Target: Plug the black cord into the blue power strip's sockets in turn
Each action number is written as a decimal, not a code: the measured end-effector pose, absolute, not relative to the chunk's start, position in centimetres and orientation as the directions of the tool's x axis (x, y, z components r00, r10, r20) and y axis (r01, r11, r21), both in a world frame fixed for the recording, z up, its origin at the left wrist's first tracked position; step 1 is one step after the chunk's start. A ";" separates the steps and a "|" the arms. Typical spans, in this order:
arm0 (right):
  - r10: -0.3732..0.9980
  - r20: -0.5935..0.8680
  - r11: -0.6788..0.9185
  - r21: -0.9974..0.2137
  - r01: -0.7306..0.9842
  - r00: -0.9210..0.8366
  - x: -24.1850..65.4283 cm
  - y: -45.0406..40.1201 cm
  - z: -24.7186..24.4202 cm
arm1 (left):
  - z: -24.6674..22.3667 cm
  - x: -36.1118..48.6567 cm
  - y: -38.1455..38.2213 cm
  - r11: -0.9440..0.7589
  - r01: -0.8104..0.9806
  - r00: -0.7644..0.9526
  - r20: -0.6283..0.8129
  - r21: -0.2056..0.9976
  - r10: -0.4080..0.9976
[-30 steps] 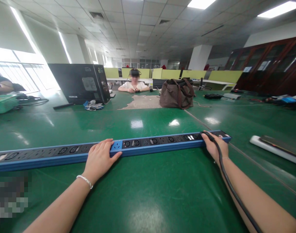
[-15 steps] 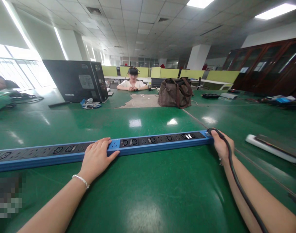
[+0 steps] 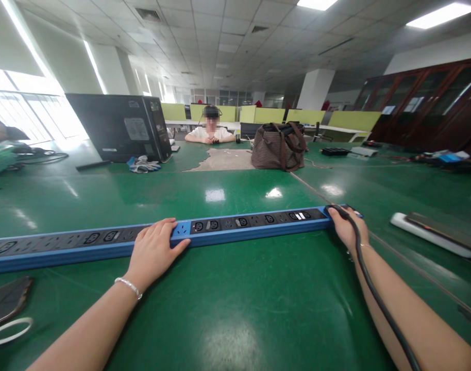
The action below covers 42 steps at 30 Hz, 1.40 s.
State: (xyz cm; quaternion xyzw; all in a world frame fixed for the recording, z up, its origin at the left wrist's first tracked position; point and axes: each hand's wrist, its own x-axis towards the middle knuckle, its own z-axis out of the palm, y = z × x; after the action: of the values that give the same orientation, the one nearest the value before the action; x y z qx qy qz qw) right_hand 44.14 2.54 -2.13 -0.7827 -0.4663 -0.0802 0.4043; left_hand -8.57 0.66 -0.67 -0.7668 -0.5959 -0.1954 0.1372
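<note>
A long blue power strip [image 3: 235, 236] with black socket panels lies across the table in front of me. My left hand [image 3: 156, 250] grips it near the blue socket section, fingers over the top and thumb along the near side. At the strip's right end, my right hand [image 3: 347, 226] is closed on a black cable [image 3: 369, 278]. That cable's end sits over the strip's top, and its length runs back along my right forearm. My right fingers are partly hidden, so the exact shape of the cable end cannot be made out.
A black computer case [image 3: 115, 129] and gloves [image 3: 143, 165] stand at the back left. A brown bag [image 3: 279, 147] is further back, near a seated person [image 3: 210, 131]. A white bar-shaped object [image 3: 424, 234] lies at right, a dark flat object [image 3: 7, 299] at lower left.
My right hand has shifted slightly left with the cable, and more of the strip's right end shows beyond it. My left hand and the strip look nearly unmoved.
</note>
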 end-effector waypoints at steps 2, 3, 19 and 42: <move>0.659 0.497 -0.250 -0.564 0.787 0.565 44.1 2.4 -2.3 | -0.7 -8.6 0.7 -0.252 0.967 0.213 0.461 0.024 0.862; 0.663 0.488 -0.255 -0.566 0.784 0.568 44.1 2.3 -2.4 | -0.7 -8.6 0.7 -0.253 0.967 0.213 0.461 0.025 0.862; 0.706 0.411 -0.297 -0.567 0.768 0.576 43.9 2.3 -1.6 | -0.8 -8.6 0.6 -0.240 0.971 0.210 0.456 0.008 0.865; 0.696 0.512 -0.256 -0.479 0.840 0.504 43.7 2.0 -1.7 | -0.8 -8.7 0.7 -0.244 0.970 0.206 0.453 0.025 0.867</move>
State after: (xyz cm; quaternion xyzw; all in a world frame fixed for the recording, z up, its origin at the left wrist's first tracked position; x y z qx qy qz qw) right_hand 43.70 2.02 -1.72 -0.7862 -0.4881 -0.0984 0.3659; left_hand -8.68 0.75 -0.81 -0.7650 -0.6002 -0.1913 0.1339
